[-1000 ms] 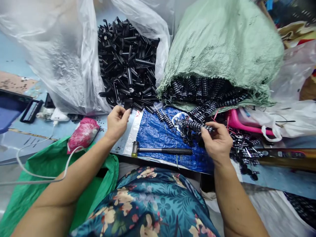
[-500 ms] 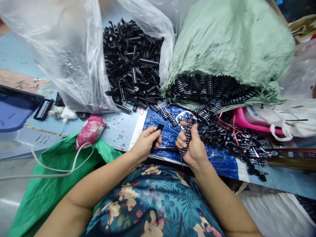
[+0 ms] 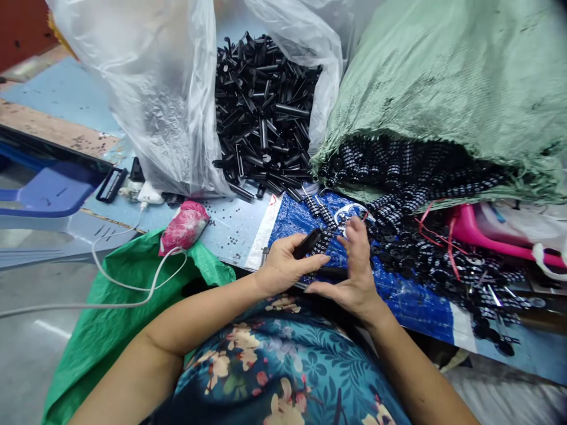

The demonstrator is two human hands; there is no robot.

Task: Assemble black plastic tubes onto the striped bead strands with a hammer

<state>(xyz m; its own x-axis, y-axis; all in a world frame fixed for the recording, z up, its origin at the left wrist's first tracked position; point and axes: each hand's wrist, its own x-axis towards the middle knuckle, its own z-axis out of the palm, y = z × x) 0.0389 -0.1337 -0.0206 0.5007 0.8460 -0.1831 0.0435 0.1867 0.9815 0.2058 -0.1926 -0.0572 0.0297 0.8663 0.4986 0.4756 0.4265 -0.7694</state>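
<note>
My left hand (image 3: 286, 264) is closed round a short black plastic tube piece (image 3: 308, 243), which sticks up past its thumb side. Next to that tube, a black-and-white checkered strip part (image 3: 321, 247) shows between my hands; whether it is gripped by the left hand or only touches it is unclear. My right hand (image 3: 358, 273) faces it from the right, thumb and fingers spread, with nothing in them. Below both hands lies a blue plastic sheet (image 3: 390, 295). A dark rod (image 3: 332, 273), partly hidden, lies behind the fingers.
A clear plastic bag (image 3: 177, 106) spills black tube pieces (image 3: 266, 118). A green woven sack (image 3: 443, 77) holds checkered parts (image 3: 398, 168); more lie in a loose heap (image 3: 465, 277) at right. A pink bundle (image 3: 185, 225), white cable (image 3: 153, 283) and green bag (image 3: 119, 330) are at left.
My right hand has let go of the checkered part and spread its fingers. My left hand has moved right, towards it, still holding the black tube piece. The view has shifted.
</note>
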